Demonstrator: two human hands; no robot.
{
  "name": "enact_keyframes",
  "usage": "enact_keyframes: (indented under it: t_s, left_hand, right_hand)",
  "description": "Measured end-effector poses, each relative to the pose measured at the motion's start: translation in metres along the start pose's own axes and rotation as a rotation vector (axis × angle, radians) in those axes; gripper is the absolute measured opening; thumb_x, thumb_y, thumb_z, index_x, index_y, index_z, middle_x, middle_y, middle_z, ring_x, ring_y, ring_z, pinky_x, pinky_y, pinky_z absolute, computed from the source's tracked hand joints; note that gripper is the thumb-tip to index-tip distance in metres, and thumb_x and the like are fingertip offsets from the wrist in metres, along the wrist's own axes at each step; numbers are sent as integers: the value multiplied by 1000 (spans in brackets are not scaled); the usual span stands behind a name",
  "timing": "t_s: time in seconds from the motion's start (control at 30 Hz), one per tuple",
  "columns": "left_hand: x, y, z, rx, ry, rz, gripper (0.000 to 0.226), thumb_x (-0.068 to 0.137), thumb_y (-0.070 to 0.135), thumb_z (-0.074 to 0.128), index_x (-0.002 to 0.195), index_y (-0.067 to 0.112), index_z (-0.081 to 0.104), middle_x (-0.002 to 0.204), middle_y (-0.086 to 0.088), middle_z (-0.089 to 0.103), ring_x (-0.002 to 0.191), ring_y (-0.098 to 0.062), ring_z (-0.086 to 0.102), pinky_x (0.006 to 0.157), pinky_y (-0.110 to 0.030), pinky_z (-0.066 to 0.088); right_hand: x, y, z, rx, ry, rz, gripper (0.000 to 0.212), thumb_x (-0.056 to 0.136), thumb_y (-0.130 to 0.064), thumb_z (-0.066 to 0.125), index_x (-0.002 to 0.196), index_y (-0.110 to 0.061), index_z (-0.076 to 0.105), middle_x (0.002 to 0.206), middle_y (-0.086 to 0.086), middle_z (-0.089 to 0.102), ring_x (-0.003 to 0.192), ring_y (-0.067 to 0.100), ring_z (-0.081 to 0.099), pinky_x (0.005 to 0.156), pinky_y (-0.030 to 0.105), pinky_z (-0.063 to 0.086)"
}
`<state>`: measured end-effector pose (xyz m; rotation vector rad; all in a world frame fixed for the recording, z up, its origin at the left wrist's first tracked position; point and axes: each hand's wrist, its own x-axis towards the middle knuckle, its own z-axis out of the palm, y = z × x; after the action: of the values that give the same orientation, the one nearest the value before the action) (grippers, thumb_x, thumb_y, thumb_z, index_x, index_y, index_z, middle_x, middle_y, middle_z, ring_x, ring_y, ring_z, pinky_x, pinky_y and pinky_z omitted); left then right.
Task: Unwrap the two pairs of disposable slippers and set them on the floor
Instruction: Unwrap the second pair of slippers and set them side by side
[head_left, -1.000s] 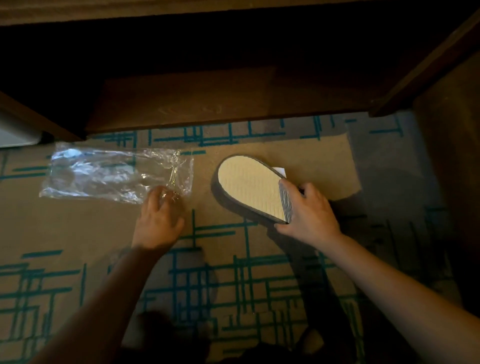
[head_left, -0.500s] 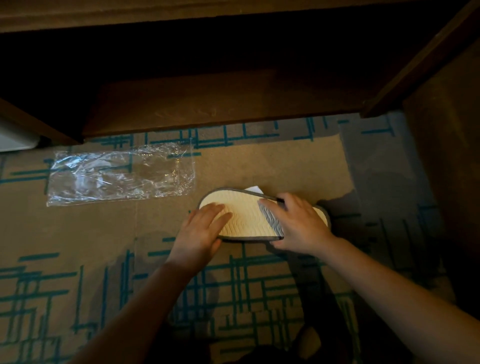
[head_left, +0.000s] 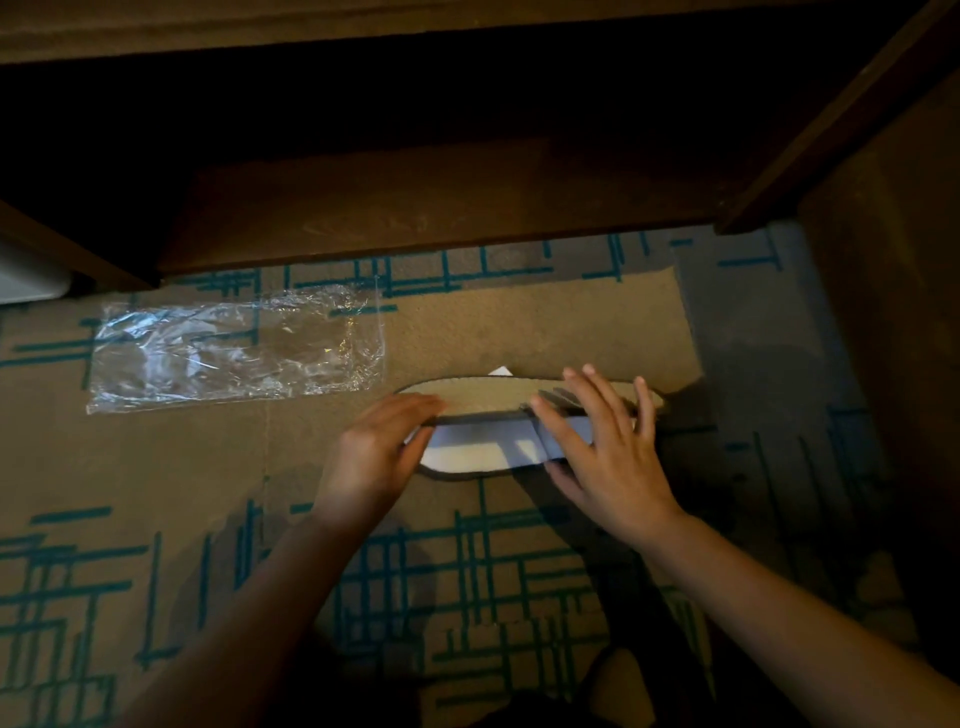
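R hand (head_left: 605, 457) is spread w/ fingers over the grey strap end of the flat, tan-soled disposable slipper pair (head_left: 498, 415), thumb tucked under the near edge, so it's grasping the top slipper; L hand (head_left: 384, 447) has fingertips hooked on the rounded left end, pinching that same top layer. Change vs half a sec ago: the pair lay closed, sole up, both hands just resting on it; now the top slipper is hinged up toward the far side and the white inner face of the lower slipper (head_left: 467, 452) shows on the near side. A sec ago L hand was over at the clear crinkled plastic wrapper (head_left: 234, 353), which now lies empty on the patterned tan-and-teal carpet (head_left: 156, 493), far-left of the slippers, apart from them. Reads as: pair 1 unwrapped, now being split into two; 2nd pair not in view. The dark wood furniture base (head_left: 415, 208) stands just beyond.
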<state>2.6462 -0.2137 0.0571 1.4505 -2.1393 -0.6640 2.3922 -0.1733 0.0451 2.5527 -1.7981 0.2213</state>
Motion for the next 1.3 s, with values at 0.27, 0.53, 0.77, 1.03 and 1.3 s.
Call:
enact_keyframes:
  t_s: [0.27, 0.53, 0.77, 1.03, 1.3]
  left_hand:
    - [29, -6, -38, -287, 184, -428, 24, 89, 16, 54, 108, 27, 65, 89, 18, 65, 75, 9, 60, 62, -3, 46]
    - [31, -40, -40, -723, -56, -846, 29, 93, 10, 43, 91, 25, 68, 83, 1, 65, 76, -12, 59, 67, -25, 50]
    - [30, -46, -32, -763, -152, -872, 34, 93, 6, 43, 85, 29, 67, 76, 6, 72, 63, -1, 67, 51, -14, 53]
    - [44, -38, -14, -558, -255, -778, 28, 91, 11, 50, 108, 28, 63, 93, 11, 65, 82, -5, 59, 67, -18, 47]
    - [18, -15, 0, 101, -179, -174, 44, 89, 9, 50, 133, 13, 46, 138, -14, 47, 127, -28, 43, 105, -35, 34]
  right_hand:
    - [7, -21, 9, 69, -273, -256, 74, 77, -29, 68, 142, -27, 32, 154, 15, 28, 144, 30, 16, 114, 52, 16]
    - [39, -7, 23, 112, -554, -220, 70, 83, -32, 60, 143, -33, 23, 157, 17, 7, 145, 35, 1, 115, 55, 9]
    - [22, -7, 15, 143, -573, -287, 62, 85, -21, 57, 139, -34, 29, 157, 15, 9, 145, 33, 1, 116, 50, 12]
    - [-11, -23, 4, 156, -703, -352, 60, 90, -28, 51, 143, -29, 23, 159, 15, 2, 146, 33, 0, 117, 48, 10]
    - [-17, -20, -20, 233, -335, -432, 51, 58, -22, 86, 107, -19, 70, 119, 7, 69, 104, 21, 68, 76, 31, 60]
